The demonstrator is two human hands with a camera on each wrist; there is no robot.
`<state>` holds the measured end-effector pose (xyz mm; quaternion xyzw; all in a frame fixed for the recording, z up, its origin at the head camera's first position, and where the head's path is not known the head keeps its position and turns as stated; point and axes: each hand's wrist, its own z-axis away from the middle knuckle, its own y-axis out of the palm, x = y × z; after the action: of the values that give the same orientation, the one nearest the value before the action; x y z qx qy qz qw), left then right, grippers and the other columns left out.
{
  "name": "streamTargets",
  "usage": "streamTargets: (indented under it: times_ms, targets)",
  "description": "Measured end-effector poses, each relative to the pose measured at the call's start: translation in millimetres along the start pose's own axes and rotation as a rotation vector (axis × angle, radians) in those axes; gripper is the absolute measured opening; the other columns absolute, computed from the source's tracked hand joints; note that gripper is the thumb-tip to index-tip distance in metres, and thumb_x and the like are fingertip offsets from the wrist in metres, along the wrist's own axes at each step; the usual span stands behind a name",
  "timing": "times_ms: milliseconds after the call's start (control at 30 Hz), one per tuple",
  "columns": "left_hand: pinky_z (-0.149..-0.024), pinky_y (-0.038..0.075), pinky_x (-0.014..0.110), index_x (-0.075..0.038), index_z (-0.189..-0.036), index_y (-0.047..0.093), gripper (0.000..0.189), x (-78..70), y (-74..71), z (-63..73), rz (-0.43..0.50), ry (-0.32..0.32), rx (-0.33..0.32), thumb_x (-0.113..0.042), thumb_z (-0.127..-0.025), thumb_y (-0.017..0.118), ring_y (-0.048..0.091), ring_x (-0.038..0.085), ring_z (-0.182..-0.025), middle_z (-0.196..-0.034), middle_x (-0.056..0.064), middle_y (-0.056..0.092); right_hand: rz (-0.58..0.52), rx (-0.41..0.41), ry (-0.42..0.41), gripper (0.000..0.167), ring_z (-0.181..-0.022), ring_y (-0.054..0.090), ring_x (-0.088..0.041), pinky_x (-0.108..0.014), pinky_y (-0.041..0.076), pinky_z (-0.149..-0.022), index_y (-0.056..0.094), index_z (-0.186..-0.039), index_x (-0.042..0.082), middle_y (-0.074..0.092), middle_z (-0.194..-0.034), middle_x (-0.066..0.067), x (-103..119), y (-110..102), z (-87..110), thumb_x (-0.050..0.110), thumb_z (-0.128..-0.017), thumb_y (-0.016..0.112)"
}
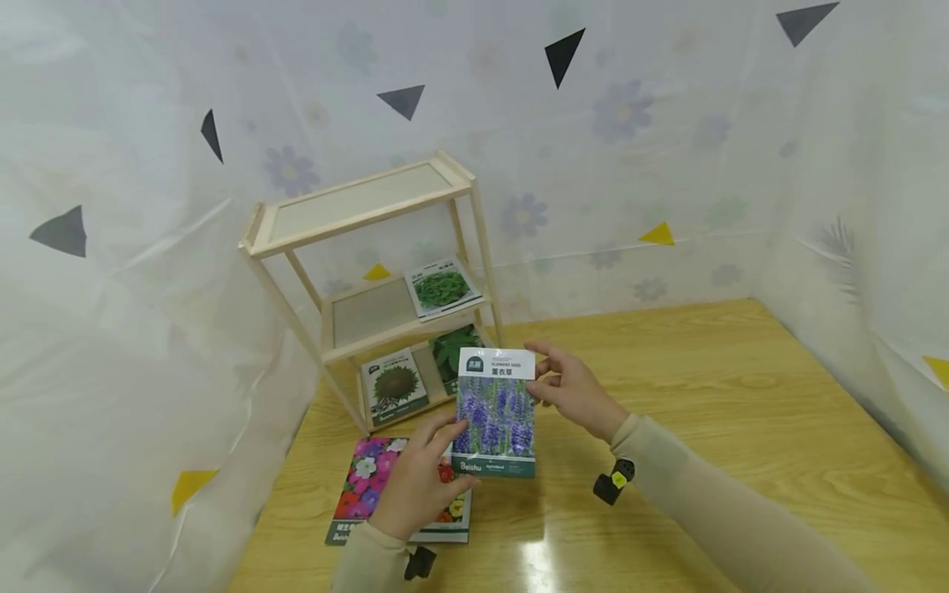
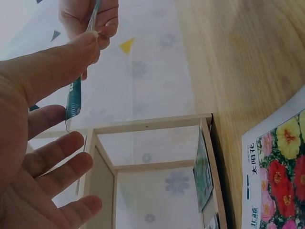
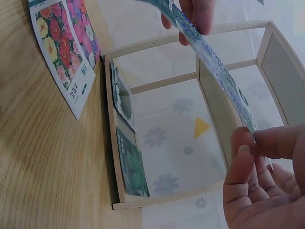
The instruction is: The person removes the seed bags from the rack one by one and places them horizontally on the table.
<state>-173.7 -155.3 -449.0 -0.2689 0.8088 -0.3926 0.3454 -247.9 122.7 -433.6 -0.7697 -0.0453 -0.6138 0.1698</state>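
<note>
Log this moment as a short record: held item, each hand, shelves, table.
Held item: purple-flower packet, off the table
Left hand: holds its lower left edge
Right hand: pinches its upper right edge
Middle shelf: leafy packet
Bottom shelf: sunflower packet; dark-green packet, partly hidden
Table: pink-flower packet; red-and-yellow-flower packet
</note>
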Motion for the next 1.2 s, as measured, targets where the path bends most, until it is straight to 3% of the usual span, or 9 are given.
streamTargets:
  times_ms: [233, 367, 567, 800, 1033, 1200]
  targets:
    - [-0.097, 0.047, 0.043, -0.009, -0.132, 0.058, 0.072, 0.7, 3.3, 0.9, 0.022, 0.026, -0.007, -0.029, -0.069, 0.088, 0.048, 0.026, -0.126, -0.141, 0.007, 0.048, 0.01, 0.019, 0.04, 0.062, -0.079, 0.064, -0.034, -0.035, 0.053, -0.064, 0.032, -0.15, 0.02, 0.048, -0.109, -0.018, -5, 0, 1.0, 0.009, -0.096, 0.06]
    - [-0.1, 0.044, 0.042, -0.008, -0.128, 0.063, 0.066, 0.8, 4.4, 2.0, 0.008, 0.037, 0.004, -0.034, -0.071, 0.085, 0.046, 0.026, -0.128, -0.143, 0.007, 0.047, 0.039, 0.018, 0.057, 0.063, -0.077, 0.062, -0.028, -0.033, 0.052, -0.064, 0.03, -0.151, 0.017, 0.045, -0.113, -0.018, -9, 1, 1.4, 0.008, -0.096, 0.059]
    - [-0.098, 0.047, 0.041, -0.009, -0.127, 0.063, 0.066, 1.6, 7.8, 5.1, -0.004, 0.029, 0.003, -0.033, -0.07, 0.086, 0.049, 0.025, -0.125, -0.14, 0.008, 0.05, 0.043, 0.024, 0.055, 0.063, -0.081, 0.061, -0.038, -0.032, 0.051, -0.062, 0.03, -0.151, 0.017, 0.043, -0.11, -0.015, -11, 3, 2.2, 0.007, -0.096, 0.058]
    - [-0.094, 0.049, 0.042, -0.008, -0.126, 0.063, 0.066, 2.0, 10.1, 7.9, -0.038, 0.062, -0.005, -0.035, -0.07, 0.086, 0.053, 0.026, -0.12, -0.135, 0.011, 0.054, 0.073, 0.028, 0.086, 0.059, -0.075, 0.059, -0.024, -0.033, 0.049, -0.06, 0.035, -0.148, 0.015, 0.044, -0.11, -0.014, -18, 5, 1.2, 0.007, -0.095, 0.061]
    - [-0.093, 0.049, 0.044, -0.008, -0.126, 0.064, 0.067, 5.4, 15.6, 11.5, -0.084, 0.094, 0.002, -0.04, -0.07, 0.085, 0.055, 0.027, -0.115, -0.133, 0.012, 0.056, 0.12, 0.038, 0.122, 0.059, -0.076, 0.056, -0.029, -0.03, 0.044, -0.054, 0.038, -0.146, 0.015, 0.046, -0.109, -0.012, -30, 8, 0.1, 0.008, -0.093, 0.064]
    - [-0.093, 0.048, 0.044, -0.006, -0.127, 0.061, 0.072, 6.6, 20.8, 13.9, -0.085, 0.103, 0.008, -0.041, -0.07, 0.084, 0.056, 0.025, -0.114, -0.129, 0.012, 0.058, 0.181, 0.052, 0.113, 0.059, -0.072, 0.053, -0.023, -0.03, 0.043, -0.053, 0.038, -0.145, 0.012, 0.049, -0.107, -0.011, -38, 9, 0.9, 0.01, -0.092, 0.065]
